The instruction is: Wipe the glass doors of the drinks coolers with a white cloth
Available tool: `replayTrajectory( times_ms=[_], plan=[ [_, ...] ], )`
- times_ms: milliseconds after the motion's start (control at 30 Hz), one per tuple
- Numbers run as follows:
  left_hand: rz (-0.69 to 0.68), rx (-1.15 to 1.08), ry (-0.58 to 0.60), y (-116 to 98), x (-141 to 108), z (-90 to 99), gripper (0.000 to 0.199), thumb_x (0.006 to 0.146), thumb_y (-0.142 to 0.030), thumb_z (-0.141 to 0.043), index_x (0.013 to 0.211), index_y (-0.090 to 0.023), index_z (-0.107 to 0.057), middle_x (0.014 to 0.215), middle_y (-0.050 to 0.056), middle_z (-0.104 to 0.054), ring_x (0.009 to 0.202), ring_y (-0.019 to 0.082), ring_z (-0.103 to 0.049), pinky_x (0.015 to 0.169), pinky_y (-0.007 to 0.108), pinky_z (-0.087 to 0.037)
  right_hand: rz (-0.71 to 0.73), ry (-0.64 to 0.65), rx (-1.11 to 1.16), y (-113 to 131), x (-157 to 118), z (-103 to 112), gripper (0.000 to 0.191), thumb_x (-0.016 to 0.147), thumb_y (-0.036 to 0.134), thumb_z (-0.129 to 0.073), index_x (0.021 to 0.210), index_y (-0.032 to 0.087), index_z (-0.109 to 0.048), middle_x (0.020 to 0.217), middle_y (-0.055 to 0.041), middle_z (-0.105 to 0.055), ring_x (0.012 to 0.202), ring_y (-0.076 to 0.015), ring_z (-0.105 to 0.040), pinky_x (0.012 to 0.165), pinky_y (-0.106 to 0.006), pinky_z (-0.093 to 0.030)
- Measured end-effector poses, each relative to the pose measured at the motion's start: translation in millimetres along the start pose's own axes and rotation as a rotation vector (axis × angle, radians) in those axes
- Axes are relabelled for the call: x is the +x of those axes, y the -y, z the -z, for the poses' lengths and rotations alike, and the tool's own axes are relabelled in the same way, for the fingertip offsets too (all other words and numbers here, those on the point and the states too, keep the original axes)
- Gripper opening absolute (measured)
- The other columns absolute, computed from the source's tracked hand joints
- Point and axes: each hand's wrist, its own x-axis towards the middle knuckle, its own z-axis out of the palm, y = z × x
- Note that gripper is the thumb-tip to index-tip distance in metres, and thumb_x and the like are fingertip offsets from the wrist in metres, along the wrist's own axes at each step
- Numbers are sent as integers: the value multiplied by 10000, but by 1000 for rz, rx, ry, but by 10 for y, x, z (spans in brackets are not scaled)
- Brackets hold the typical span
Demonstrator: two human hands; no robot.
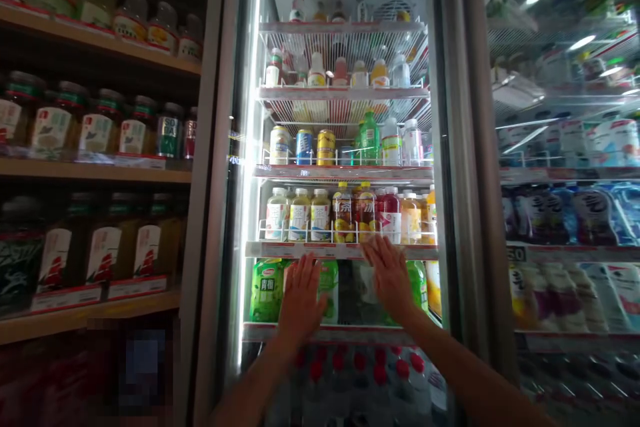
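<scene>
Both my hands reach forward, palms down, before an upright drinks fridge. My left hand is stretched flat with nothing in it, in front of the green pouches on a lower shelf. Level with the edge of the bottled-tea shelf, my right hand is also stretched out, slightly blurred, and holds nothing I can see. Behind the fingertips stand pale tea bottles, dark bottles with yellow caps and a dark red bottle. Whether either hand touches the shelf I cannot tell.
Cans and more bottles fill the upper wire shelves. Red-capped bottles stand at the bottom. A metal door frame borders the right, with glass-fronted drinks beyond. Wooden shelves of jars and bottles line the left.
</scene>
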Motion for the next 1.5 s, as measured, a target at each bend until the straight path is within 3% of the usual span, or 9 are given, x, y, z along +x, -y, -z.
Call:
replayTrajectory(
  times_ms=[233, 367, 567, 700, 833, 967, 1233, 1400, 1500],
  plan=[
    [88, -572, -97, -506, 543, 9, 478, 859, -124, -295, 1328, -207, -338, 1314, 85, -496, 1225, 146, -447, 1000, 353, -417, 4, 2, 345, 248, 11, -7, 754, 783, 134, -379, 1443, 192, -20, 1487, -112, -203, 1371, -249, -169, 1068, -530, -236],
    [134, -617, -154, -776, 736, -170, 396, 855, -138, -329, 1226, -191, -456, 1266, 83, -535, 1183, 157, -485, 969, 348, -447, -38, -109, 466, 186, -19, 46, 691, 810, 129, -340, 1437, 186, -56, 1486, -111, -199, 1363, -207, -205, 1050, -424, -332],
    [247, -471, -234, -1054, 1022, -352, 346, 826, -205, -442, 1168, -190, -495, 1178, 110, -548, 1151, 247, -467, 959, 489, -422, -194, -275, 201, -323, 89, 199, 575, 862, 193, -345, 1413, 235, -185, 1487, -96, -198, 1349, -243, -234, 1038, -480, -300],
    [162, -403, -241, -1204, 1134, -482, 370, 809, -134, -415, 1161, -192, -510, 1233, 121, -506, 1252, 268, -369, 1021, 549, -338, -130, -244, -63, -756, 36, 122, 562, 891, 264, -349, 1423, 230, -171, 1485, -107, -212, 1352, -266, -221, 1056, -510, -216],
    [-90, -286, -239, -1109, 1034, -572, 422, 853, -174, -370, 1273, -175, -411, 1333, 114, -456, 1319, 230, -303, 1068, 517, -298, -29, -196, -140, -903, -77, 33, 585, 887, 287, -360, 1431, 226, -153, 1491, -87, -206, 1368, -252, -175, 1083, -481, -155],
    [-249, -159, -173, -675, 815, -499, 474, 868, -205, -377, 1337, -160, -327, 1368, 105, -436, 1346, 204, -254, 1090, 468, -281, -31, -211, -157, -889, -93, 36, 568, 883, 280, -379, 1417, 213, -200, 1481, -96, -232, 1361, -250, -199, 1082, -471, -158],
    [193, -106, -314, 477, 415, -33, 566, 859, -193, -382, 1398, -171, -212, 1457, 130, -270, 1355, 225, -225, 1096, 446, -283, -60, -180, -150, -868, -97, 50, 537, 862, 280, -413, 1379, 216, -286, 1480, -87, -238, 1363, -249, -193, 1088, -470, -147],
    [254, -152, -410, 93, 619, -225, 540, 869, -187, -336, 1393, -142, -216, 1462, 149, -255, 1370, 234, -175, 1112, 500, -209, -67, -182, -165, -870, -101, 48, 491, 859, 310, -411, 1329, 175, -368, 1448, -126, -295, 1354, -264, -219, 1076, -481, -171],
    [80, -126, -392, -334, 807, -436, 623, 844, -244, -392, 1402, -98, -156, 1469, 164, -231, 1380, 258, -116, 1104, 514, -218, -14, -209, -198, -897, -99, 41, 474, 860, 314, -406, 1303, 146, -399, 1420, -161, -334, 1341, -283, -247, 1060, -495, -200]
  ],
)
